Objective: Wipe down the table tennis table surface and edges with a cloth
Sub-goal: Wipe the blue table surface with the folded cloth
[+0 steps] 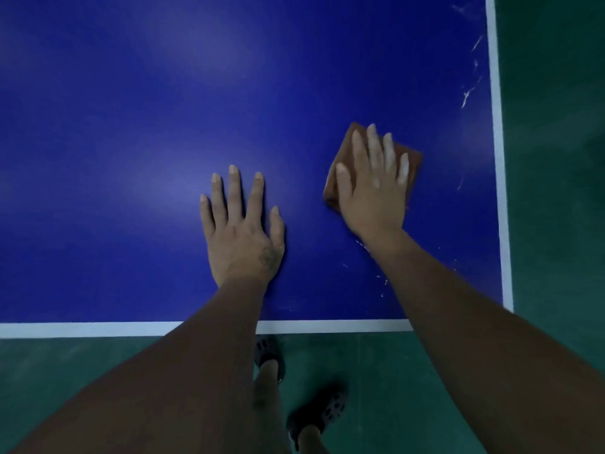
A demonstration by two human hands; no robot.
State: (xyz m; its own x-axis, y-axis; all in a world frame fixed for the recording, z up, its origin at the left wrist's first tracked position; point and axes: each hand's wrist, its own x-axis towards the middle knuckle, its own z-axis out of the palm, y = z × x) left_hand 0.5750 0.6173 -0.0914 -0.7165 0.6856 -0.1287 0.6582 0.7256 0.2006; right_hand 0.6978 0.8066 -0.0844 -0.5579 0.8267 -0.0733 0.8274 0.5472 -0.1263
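The left hand (pixel 240 231) lies flat on the blue, white-lined table tennis table (pixel 98 158), fingers spread wide. Nearer the table's right edge, the folded orange-brown cloth (pixel 343 151) lies under the right hand (pixel 373 188), whose straight, narrowly set fingers hide most of it; only its margins show.

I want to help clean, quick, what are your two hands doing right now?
Left hand: open, flat on the table, holding nothing.
Right hand: open, straight fingers pressing the cloth onto the table.
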